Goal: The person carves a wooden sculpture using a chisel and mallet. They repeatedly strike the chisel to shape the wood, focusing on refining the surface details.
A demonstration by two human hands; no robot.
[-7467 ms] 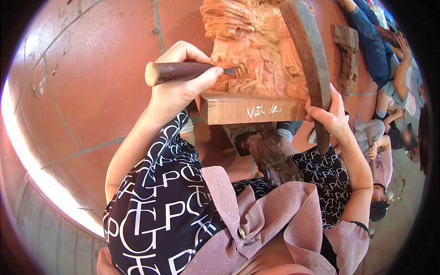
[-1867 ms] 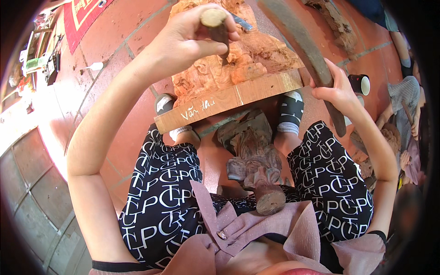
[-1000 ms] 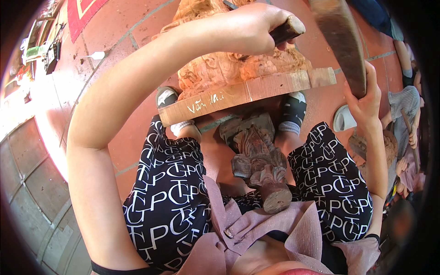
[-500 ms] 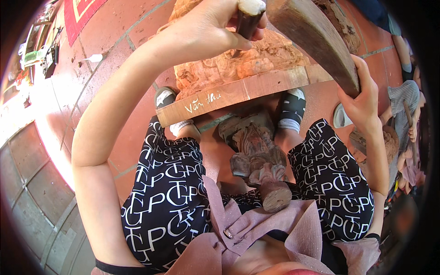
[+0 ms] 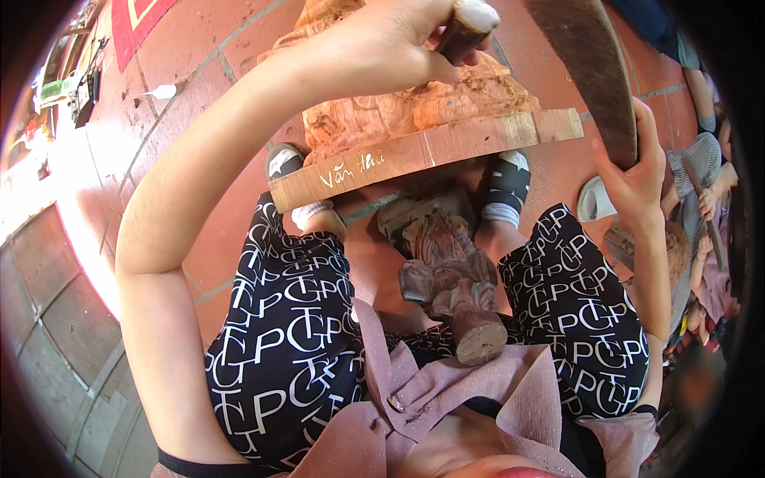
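My left hand [image 5: 402, 48] is closed around the dark handle of a chisel [image 5: 464, 36], whose pale, worn butt end points up. The chisel's lower end is hidden behind the hand. Below it lies an orange-brown wood carving [image 5: 414, 111] with a plain, flat base edge [image 5: 446, 151] facing me. On the right, my right hand [image 5: 637, 175] grips the lower end of a long, curved wooden mallet [image 5: 590, 68]. The mallet is raised beside the chisel, apart from it, and its top runs out of view.
A darker carved wooden figure [image 5: 450, 263] rests between my legs, its round end toward me. Red floor tiles [image 5: 231, 103] surround the work. At left lie a small white object [image 5: 165, 92] and a red mat [image 5: 139, 28]. Another person's hand [image 5: 708, 203] holds a stick at far right.
My left hand and the chisel have shifted a little to the right. The mallet has swung up and right, away from the chisel's butt.
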